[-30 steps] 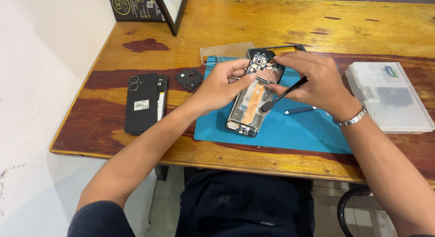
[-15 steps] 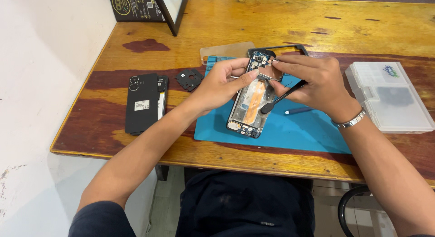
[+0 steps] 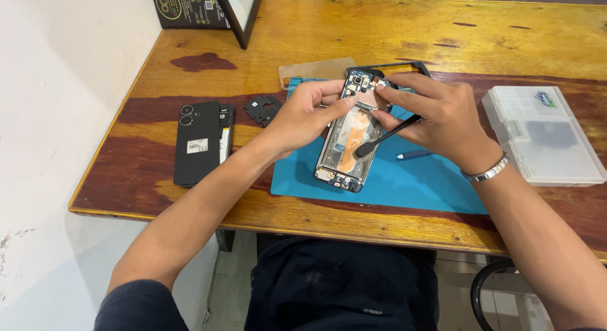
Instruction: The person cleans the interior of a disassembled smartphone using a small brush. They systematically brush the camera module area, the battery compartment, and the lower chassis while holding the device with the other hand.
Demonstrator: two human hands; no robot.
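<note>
An opened phone body with its back cover off lies lengthwise on a blue work mat. My left hand grips the phone's upper left edge, thumb and fingers pressing near the camera end. My right hand holds a thin black pry tool, whose flat tip rests over the orange part inside the phone; its fingertips touch the top of the phone. A metal bracelet is on my right wrist.
A black back cover with camera rings lies left of the mat, with a small black plastic piece beside it. A clear parts box stands at the right. A blue tool, a clear sheet, a black frame.
My right hand has shifted slightly up and left over the phone's top, and the pry tool's tip has moved further onto the phone's middle. The left hand keeps its grip.
</note>
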